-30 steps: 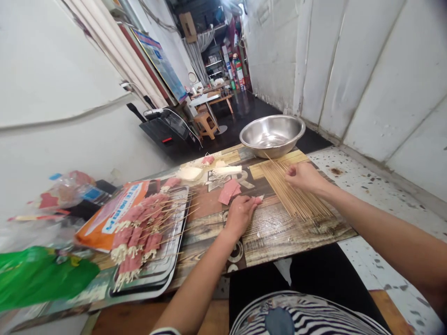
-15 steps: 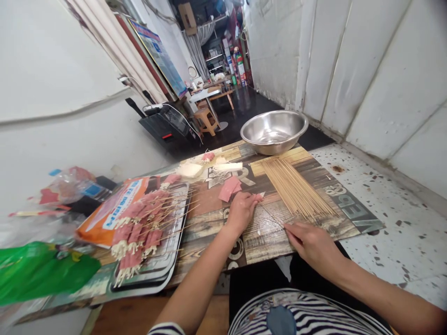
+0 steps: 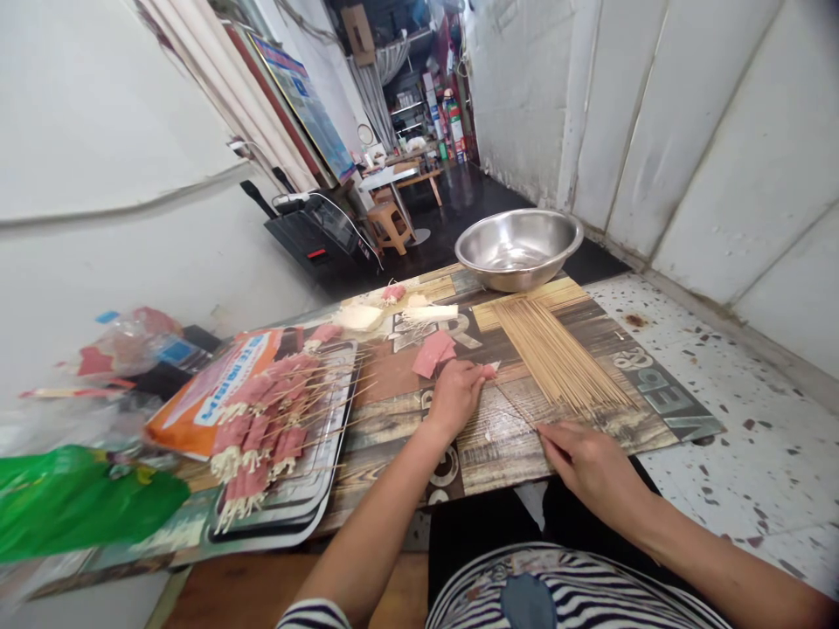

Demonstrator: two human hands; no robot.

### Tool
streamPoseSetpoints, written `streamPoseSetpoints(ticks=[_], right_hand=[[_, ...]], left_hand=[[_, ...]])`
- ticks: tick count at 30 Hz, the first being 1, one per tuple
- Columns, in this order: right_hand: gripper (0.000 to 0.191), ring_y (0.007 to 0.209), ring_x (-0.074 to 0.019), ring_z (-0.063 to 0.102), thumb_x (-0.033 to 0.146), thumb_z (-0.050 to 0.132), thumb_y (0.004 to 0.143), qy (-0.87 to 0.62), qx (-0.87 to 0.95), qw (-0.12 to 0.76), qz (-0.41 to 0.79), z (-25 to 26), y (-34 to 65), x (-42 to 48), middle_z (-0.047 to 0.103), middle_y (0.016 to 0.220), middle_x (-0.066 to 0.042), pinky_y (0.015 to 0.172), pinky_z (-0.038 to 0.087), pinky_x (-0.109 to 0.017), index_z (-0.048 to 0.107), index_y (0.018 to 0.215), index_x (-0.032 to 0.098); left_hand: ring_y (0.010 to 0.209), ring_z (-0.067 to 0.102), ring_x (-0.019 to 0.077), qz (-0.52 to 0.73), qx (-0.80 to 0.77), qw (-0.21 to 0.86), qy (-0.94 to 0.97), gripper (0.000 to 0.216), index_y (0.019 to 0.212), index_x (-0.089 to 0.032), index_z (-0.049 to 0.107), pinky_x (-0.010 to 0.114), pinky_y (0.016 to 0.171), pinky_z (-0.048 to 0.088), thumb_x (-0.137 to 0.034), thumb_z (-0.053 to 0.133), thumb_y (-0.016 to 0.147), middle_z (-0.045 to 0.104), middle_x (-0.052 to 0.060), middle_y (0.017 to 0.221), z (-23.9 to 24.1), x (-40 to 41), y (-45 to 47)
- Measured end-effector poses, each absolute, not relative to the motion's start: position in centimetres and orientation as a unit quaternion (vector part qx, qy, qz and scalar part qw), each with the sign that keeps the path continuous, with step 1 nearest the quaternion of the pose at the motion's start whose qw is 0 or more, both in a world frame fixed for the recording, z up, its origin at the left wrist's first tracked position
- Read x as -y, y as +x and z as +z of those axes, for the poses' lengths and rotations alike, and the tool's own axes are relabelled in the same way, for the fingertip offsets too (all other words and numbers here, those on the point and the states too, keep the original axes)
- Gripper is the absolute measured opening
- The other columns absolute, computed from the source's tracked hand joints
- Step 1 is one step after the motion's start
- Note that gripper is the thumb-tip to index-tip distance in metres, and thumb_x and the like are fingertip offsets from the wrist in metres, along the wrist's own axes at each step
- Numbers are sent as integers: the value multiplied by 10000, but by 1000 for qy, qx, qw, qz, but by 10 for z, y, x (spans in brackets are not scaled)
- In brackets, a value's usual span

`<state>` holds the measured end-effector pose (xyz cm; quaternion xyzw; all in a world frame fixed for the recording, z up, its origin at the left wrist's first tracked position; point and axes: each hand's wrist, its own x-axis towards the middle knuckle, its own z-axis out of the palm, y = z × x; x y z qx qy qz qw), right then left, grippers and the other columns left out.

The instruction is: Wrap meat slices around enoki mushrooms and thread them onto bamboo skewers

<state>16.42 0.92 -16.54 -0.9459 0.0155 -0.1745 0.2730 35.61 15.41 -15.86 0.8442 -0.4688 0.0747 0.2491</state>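
Note:
My left hand [image 3: 455,393] is closed on a small pink meat roll [image 3: 486,371], pressing it onto the printed wooden board [image 3: 498,445]. My right hand [image 3: 586,459] is pinched on one thin bamboo skewer [image 3: 515,409] that points at the roll. A loose sheaf of bamboo skewers [image 3: 557,354] lies just right of my left hand. Pink meat slices [image 3: 433,351] lie beyond my left hand. Several finished skewers of meat-wrapped enoki [image 3: 268,428] rest on a metal tray [image 3: 315,498] to the left.
A steel bowl [image 3: 517,249] stands at the board's far edge. White enoki bunches [image 3: 426,313] lie near it. An orange packet [image 3: 210,397], a green bag [image 3: 79,502] and plastic wrappers crowd the left. A speckled floor [image 3: 753,419] lies right; a black machine [image 3: 315,236] stands beyond.
My right hand left the far end of the skewer pile, drew back toward me with one skewer, and now holds it aimed at the roll. My left hand stayed on the roll.

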Motion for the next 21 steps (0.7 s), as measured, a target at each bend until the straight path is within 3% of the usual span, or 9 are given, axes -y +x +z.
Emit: streamPoseSetpoints(ticks=[10,21], right_hand=[[302,652,-182,632,187,396,921,-951,-16,254,-173,-163,168,-10,678,753,-62,630,478,-285,697,921,175],[275,699,-196,659,138,427,896,-975,-25,206,-86,-148,184,-15,691,756,-63,656,455,-280,697,854,163]], left_hand=[[798,564,187,69,469,240,847,191,896,-193,737,294,743,443,-170,547,897,654,56,817,-157,-153,355],[827,573,189,74,480,241,840,214,990,-173,716,297,771,451,-177,511,929,661,60,818,-158,-153,352]])
